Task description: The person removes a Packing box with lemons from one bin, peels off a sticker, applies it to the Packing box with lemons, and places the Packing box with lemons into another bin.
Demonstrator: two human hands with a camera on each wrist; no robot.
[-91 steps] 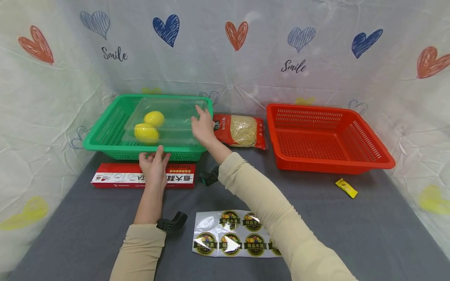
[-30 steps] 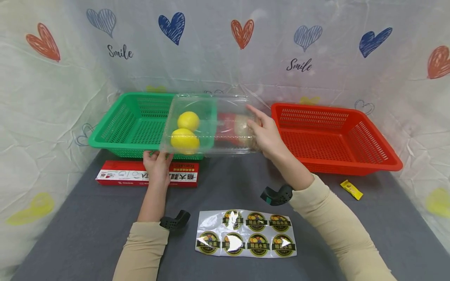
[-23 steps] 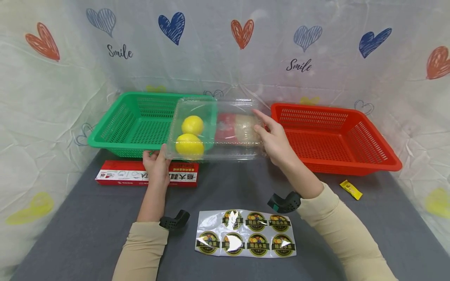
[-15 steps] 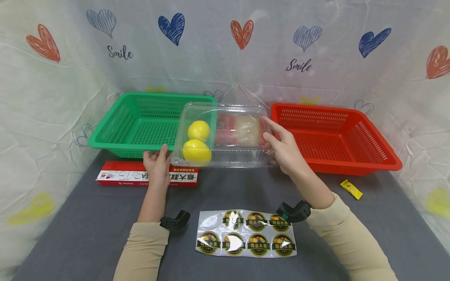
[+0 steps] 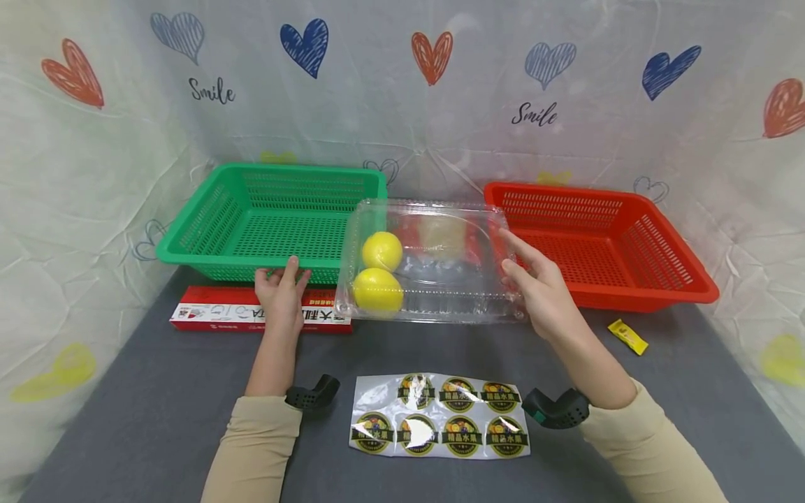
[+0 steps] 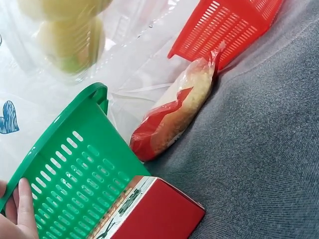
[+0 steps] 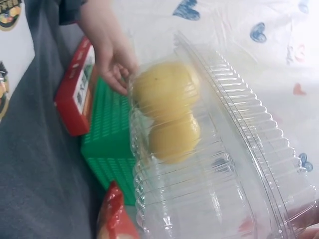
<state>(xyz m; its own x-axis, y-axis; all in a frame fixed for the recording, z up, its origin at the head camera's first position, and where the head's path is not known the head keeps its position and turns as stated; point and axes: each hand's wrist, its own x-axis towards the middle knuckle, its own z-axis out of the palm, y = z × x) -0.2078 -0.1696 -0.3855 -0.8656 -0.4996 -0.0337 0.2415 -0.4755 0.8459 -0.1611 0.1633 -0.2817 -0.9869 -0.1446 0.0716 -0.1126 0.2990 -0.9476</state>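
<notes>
My right hand [image 5: 546,290] grips the right end of a clear plastic clamshell box [image 5: 459,279]. Two lemons [image 5: 377,289] lie inside, at the box's left end. The box is held above the table between the two baskets, slightly tilted in the right wrist view. My left hand [image 5: 281,297] holds the front rim of the green basket [image 5: 207,263]; in the left wrist view its fingers [image 6: 26,211] lie on both sides of that rim. Behind the box, a red bag of pale dry food [image 6: 174,109] shows through the clear plastic.
A red basket [image 5: 604,297] stands at the back right, with a small yellow packet [image 5: 627,337] before it. The red and white pasta box [image 5: 214,311] lies before the green basket. A sheet of round fruit stickers [image 5: 440,416] lies at the front middle.
My right hand has taken the clamshell box with the lemons out of the green basket, moving it right and then nearer to me. My left hand has stayed at the green basket's rim.
</notes>
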